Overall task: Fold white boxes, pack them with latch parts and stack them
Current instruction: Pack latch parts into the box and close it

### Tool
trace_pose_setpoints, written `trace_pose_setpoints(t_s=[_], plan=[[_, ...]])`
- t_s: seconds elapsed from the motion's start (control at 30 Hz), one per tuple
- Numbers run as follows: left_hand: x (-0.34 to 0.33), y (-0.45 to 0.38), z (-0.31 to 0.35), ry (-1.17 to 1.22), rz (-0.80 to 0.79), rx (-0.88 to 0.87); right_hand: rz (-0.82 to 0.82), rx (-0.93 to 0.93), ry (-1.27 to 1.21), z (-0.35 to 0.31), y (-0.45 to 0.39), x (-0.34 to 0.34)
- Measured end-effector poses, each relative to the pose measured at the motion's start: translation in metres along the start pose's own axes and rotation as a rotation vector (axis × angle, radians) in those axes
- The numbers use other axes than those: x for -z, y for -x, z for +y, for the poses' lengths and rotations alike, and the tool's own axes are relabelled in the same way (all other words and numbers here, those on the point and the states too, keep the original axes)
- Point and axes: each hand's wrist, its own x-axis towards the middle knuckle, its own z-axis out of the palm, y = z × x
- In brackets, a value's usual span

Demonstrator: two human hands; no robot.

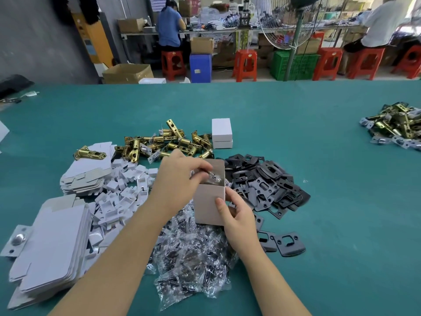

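Left hand pinches a small clear plastic packet at the open top of an upright white cardboard box; right hand grips the box's lower right side. Box is held above crinkled clear bags toward the green bench's near edge, black metal plates just right, brass latch bolts behind.

Two hands; one open box; two closed boxes; five red stools.
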Motion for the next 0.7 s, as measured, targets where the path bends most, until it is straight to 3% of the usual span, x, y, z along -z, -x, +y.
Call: trace_pose_setpoints(t_s=[0.33, 0.57, 0.7], plan=[[-0.004, -0.010, -0.006, -0.242, -0.159, -0.059, -0.007, 0.019, 0.025, -0.001, -0.001, 0.000], [0.002, 0.001, -0.016, -0.233, -0.080, -0.146, -0.022, 0.032, 0.069, -0.002, 0.001, -0.001], [0.008, 0.006, -0.016, -0.354, -0.071, -0.226, -0.030, 0.037, 0.085, 0.000, 0.001, -0.001]])
